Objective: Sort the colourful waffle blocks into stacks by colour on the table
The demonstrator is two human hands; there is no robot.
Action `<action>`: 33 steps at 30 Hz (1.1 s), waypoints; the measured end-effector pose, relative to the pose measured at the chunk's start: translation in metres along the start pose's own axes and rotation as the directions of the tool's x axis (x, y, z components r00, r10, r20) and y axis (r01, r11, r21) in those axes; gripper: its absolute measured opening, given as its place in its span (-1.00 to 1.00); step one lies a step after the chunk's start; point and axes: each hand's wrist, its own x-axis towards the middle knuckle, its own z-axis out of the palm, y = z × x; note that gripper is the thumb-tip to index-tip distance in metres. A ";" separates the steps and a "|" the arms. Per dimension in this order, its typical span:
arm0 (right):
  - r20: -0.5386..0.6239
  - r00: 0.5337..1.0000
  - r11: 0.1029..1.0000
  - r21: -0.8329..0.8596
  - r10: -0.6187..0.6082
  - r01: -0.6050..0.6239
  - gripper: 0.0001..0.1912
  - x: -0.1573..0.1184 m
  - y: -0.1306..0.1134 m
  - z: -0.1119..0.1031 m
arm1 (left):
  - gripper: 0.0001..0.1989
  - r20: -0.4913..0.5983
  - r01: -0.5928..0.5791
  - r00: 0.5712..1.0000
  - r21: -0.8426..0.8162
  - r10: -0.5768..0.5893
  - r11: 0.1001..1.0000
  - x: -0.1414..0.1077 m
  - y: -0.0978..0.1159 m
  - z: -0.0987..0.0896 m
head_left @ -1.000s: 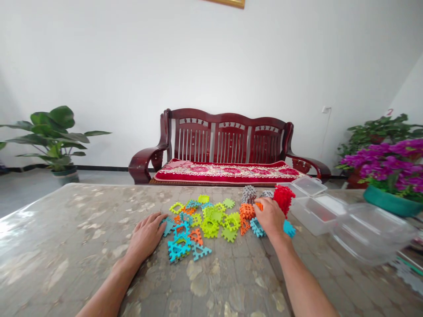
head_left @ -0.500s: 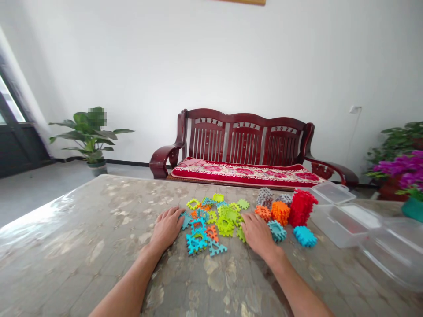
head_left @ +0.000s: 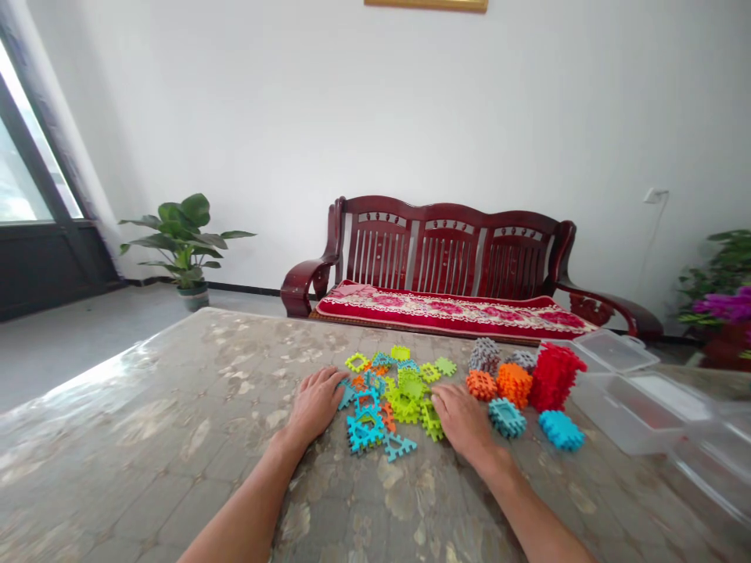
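My left hand (head_left: 318, 401) lies flat on the patterned table (head_left: 176, 438), its fingertips beside the left edge of a loose pile of blue, orange and green toothed pieces (head_left: 404, 403). On the other side of the pile, my right hand (head_left: 461, 414) rests palm down with its fingers next to the green pieces. Neither hand holds anything. Right of my right hand stand a tall red stack (head_left: 555, 377), orange stacks (head_left: 515, 385), grey stacks (head_left: 484, 355) and two low blue stacks (head_left: 562, 430).
Clear plastic boxes (head_left: 630, 414) with open lids stand at the right of the table. Beyond the table is a dark red wooden bench (head_left: 446, 258) with a red cover. A potted plant (head_left: 192, 293) stands on the floor at the left, purple flowers (head_left: 727, 305) at the far right.
The whole view has shifted slightly, so things appear further right. Both hands stay resting by the pile, and the pieces look unmoved.
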 end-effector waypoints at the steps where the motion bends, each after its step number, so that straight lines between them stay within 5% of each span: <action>1: 0.000 1.000 0.999 0.027 -0.025 0.025 -0.63 0.000 -0.001 0.001 | -0.59 0.010 -0.029 1.000 -0.025 0.029 0.999 0.000 0.001 -0.001; 6: -0.126 0.991 0.994 0.092 -0.054 0.066 -0.62 0.000 -0.007 0.008 | -0.60 0.038 -0.138 0.989 -0.121 0.144 0.983 -0.002 0.008 -0.003; 10: -0.122 0.986 0.989 0.076 -0.115 0.124 -0.62 -0.002 -0.010 0.015 | -0.59 0.033 -0.156 0.986 -0.177 0.164 0.972 0.001 0.011 -0.004; 18: -0.125 0.986 0.993 0.045 -0.107 0.113 -0.65 -0.003 -0.007 0.021 | -0.69 -0.074 0.029 0.996 -0.183 -0.043 0.983 0.026 0.030 -0.007; 26: -0.130 0.987 0.993 0.060 -0.095 0.103 -0.65 -0.003 -0.008 0.021 | -0.58 0.009 0.060 0.998 0.029 -0.061 0.998 0.076 0.062 -0.001; 33: -0.139 0.988 0.994 0.077 -0.068 0.079 -0.66 -0.001 -0.009 0.020 | -0.64 0.064 0.166 0.985 -0.070 -0.162 0.984 0.100 0.072 0.022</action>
